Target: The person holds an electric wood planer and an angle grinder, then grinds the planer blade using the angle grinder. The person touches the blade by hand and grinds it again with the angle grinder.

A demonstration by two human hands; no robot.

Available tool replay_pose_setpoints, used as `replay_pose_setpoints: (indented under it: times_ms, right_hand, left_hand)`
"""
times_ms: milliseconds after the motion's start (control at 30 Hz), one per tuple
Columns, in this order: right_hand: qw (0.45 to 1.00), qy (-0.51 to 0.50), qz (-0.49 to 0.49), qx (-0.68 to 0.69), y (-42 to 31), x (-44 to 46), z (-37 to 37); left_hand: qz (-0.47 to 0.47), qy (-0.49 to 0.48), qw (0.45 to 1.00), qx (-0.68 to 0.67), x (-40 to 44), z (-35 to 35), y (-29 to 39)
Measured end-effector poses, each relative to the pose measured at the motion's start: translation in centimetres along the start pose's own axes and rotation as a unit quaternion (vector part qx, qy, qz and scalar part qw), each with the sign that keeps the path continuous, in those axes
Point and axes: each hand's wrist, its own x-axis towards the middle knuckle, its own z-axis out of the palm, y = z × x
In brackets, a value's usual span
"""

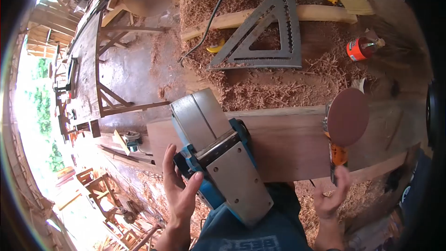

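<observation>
While the planer (219,157) tilted, its metal face (242,183) showed

As the planer leaned between my hands, in front of my shirt (255,238) and over the near edge of the plank (281,144), I could not tell what bore its weight. My left hand (181,200) was at its blue side (213,194), thumb and fingers parted; whether the thumb touched, I could not tell. My right hand (329,202), a little blurred, had its fingers loosely curled and its palm open, just beside the handle end of the sander (348,117).

I judged the planer heavy and stiff, and its smooth metal likely slippery. The blue body looked the surest hold, with fingers well off the slot across the face, where a blade could be. Shavings (283,94) lay beyond the plank, under the metal triangle (293,42).
</observation>
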Motion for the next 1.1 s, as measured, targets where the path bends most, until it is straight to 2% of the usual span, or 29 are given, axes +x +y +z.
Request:
replay_pose_setpoints:
  times_ms: [33, 167, 233, 433, 1100]
  right_hand:
    - [0.992, -0.036, -0.035, 0.119, -0.7, 0.4, 1.0]
    - [0.952, -0.106, 0.011, 0.287, -5.0, 5.0, 8.7]
    - [0.944, -0.113, -0.01, 0.31, -6.6, 7.8, 11.8]
    - [0.942, -0.138, -0.045, 0.302, -8.4, 10.4, 15.2]
    - [0.932, -0.131, -0.05, 0.334, -7.7, 10.2, 15.7]
  left_hand:
    - [0.007, 0.005, 1.0, 0.021, 0.3, 0.4, 0.1]
    - [0.047, 0.034, 0.996, 0.073, 1.2, 1.4, -0.6]
    - [0.061, 0.043, 0.993, 0.086, 1.4, 1.4, -1.0]
    - [0.104, 0.046, 0.985, 0.13, 1.7, 1.7, -0.8]
    - [0.103, 0.056, 0.983, 0.143, 1.6, 1.5, -1.2]
